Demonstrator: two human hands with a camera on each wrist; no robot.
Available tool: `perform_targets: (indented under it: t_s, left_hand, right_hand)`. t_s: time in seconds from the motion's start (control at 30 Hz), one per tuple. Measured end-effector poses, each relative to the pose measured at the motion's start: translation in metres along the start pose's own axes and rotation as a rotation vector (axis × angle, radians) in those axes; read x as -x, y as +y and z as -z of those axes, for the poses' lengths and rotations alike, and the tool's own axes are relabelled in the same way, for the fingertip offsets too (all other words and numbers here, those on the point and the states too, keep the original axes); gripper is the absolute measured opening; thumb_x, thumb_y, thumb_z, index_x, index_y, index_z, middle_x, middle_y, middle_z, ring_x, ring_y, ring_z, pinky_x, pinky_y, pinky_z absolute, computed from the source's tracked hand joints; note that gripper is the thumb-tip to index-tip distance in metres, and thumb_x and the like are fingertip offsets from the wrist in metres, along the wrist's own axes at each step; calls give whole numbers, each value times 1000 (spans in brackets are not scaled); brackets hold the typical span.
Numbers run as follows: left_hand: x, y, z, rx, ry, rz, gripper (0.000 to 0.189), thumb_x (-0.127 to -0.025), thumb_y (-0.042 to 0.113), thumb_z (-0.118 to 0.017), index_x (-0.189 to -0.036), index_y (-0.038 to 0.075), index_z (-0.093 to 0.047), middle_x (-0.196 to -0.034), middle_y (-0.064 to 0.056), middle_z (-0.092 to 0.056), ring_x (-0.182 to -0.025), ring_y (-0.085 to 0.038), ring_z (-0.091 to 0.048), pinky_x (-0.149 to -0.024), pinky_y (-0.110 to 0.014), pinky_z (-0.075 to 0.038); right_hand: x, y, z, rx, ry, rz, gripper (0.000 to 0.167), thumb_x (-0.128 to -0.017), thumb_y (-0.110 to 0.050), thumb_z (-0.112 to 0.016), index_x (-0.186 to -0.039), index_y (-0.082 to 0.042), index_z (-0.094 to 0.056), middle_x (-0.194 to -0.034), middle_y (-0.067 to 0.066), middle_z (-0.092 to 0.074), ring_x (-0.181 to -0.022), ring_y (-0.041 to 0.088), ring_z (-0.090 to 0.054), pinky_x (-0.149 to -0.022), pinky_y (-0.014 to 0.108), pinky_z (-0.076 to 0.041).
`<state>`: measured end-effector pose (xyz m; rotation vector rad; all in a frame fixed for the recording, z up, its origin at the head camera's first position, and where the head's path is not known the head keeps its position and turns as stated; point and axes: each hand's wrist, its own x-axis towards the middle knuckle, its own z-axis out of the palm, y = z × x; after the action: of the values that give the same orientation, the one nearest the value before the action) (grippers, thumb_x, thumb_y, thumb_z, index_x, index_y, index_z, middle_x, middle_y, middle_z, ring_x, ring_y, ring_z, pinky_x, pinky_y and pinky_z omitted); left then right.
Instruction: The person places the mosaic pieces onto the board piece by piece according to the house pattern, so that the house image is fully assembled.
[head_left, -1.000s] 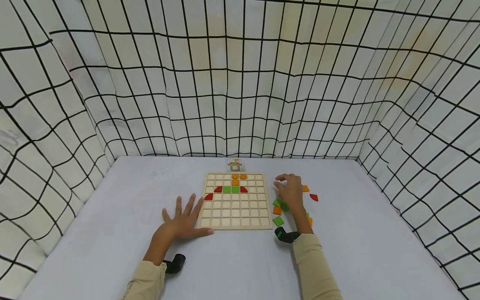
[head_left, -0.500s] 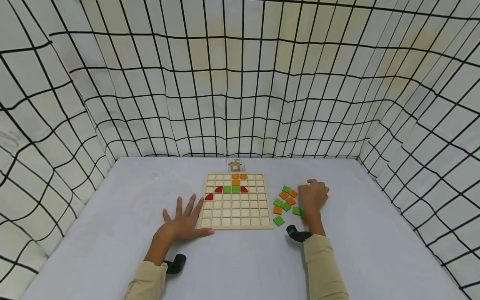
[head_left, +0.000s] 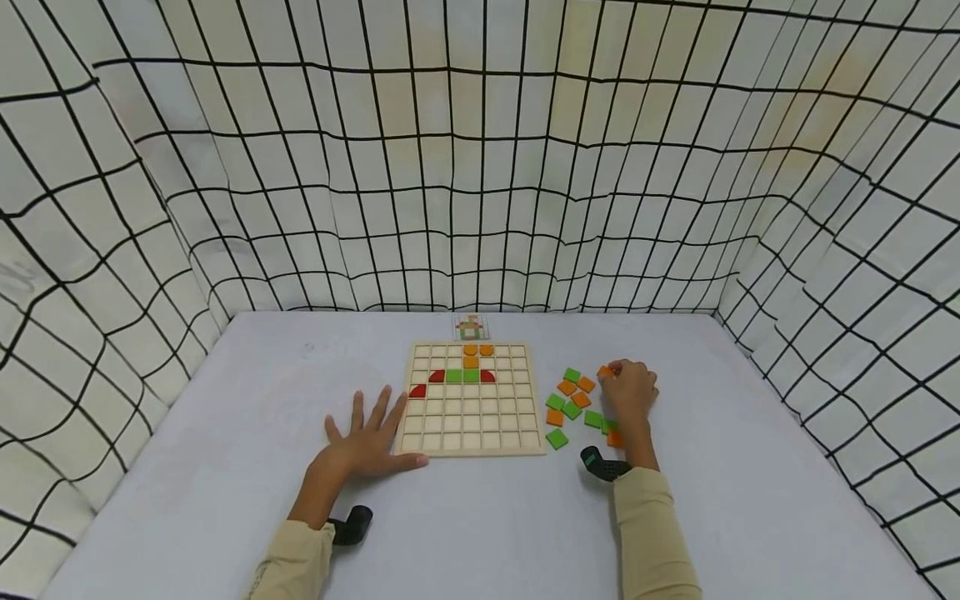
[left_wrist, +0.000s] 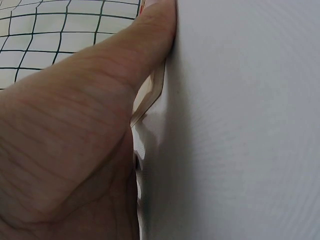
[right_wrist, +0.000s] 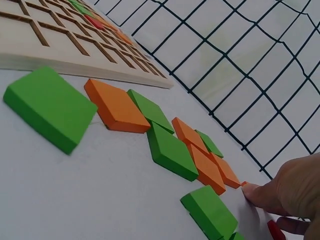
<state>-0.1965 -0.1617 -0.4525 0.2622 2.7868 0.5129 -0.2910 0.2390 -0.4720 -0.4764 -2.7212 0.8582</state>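
My left hand (head_left: 367, 450) lies with fingers spread on the table, fingertips along the left edge of the wooden grid board (head_left: 471, 456). In the left wrist view the thumb (left_wrist: 100, 70) fills the left, with part of the board behind it. My right hand (head_left: 632, 388) is at the far right of the loose tiles, thumb and fingertips pinching an orange tile (head_left: 604, 371) whose corner pokes out. In the right wrist view the fingers (right_wrist: 265, 195) cover most of that tile, and a red piece (right_wrist: 275, 230) lies just under the hand.
Green tiles (head_left: 557, 438) and orange tiles (head_left: 554, 417) lie scattered right of the board. Red quarter-round pieces (head_left: 417, 391), green squares (head_left: 453, 377) and orange pieces sit in the board's cells. A pattern card (head_left: 471, 327) lies behind it. Netting (head_left: 480, 192) surrounds the table.
My right hand has moved right, from over the near tiles to the orange tile, uncovering several green and orange tiles. The left hand has stayed in place.
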Motion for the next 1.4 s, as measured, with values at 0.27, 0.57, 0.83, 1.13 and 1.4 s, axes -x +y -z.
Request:
perform_targets:
  t_s: [0.27, 0.57, 0.83, 1.13, 1.4]
  left_hand:
    - [-3, 0, 0, -1, -4, 7, 113, -77, 72, -64, -158, 13, -12, -164, -19, 5, -145, -54, 16, -100, -82, 8]
    - [-1, 0, 0, 7, -8, -1, 113, -77, 71, -64, -158, 12, -13, -164, -20, 4, -145, -54, 15, -100, -82, 9]
    - [-2, -1, 0, 1, -4, -3, 114, -76, 73, -63, -158, 13, -12, -164, -19, 5, -145, -54, 16, -100, -82, 9]
    - [1, 2, 2, 16, -4, -4, 112, -78, 70, -65, -158, 12, -12, -164, -19, 5, -145, -54, 16, -100, -82, 9]
    - [2, 2, 3, -1, -5, 4, 111, -79, 69, -64, -158, 13, -12, -164, -19, 4, -145, -53, 15, -101, -82, 8]
  right_hand:
    - [-6, 6, 3, 90, -68, 88, 30, -94, -23, -65, -113, 0, -67, -118, 23, -59, -117, 42, -47, -97, 63, -35]
    - [-5, 1, 4, -68, -98, 195, 31, -96, -25, -63, -118, -4, -65, -120, 20, -64, -121, 39, -51, -101, 62, -34]
    - [-2, -10, -4, -131, -163, 338, 33, -97, -25, -63, -121, -2, -64, -123, 19, -62, -123, 37, -50, -102, 59, -38]
    - [2, -29, -25, -128, -216, 448, 29, -97, -25, -63, -118, -6, -65, -123, 16, -59, -124, 34, -46, -103, 53, -40]
    - [14, -56, -41, -137, -265, 556, 26, -95, -23, -65, -115, -7, -67, -115, 12, -63, -116, 30, -51, -98, 51, -43]
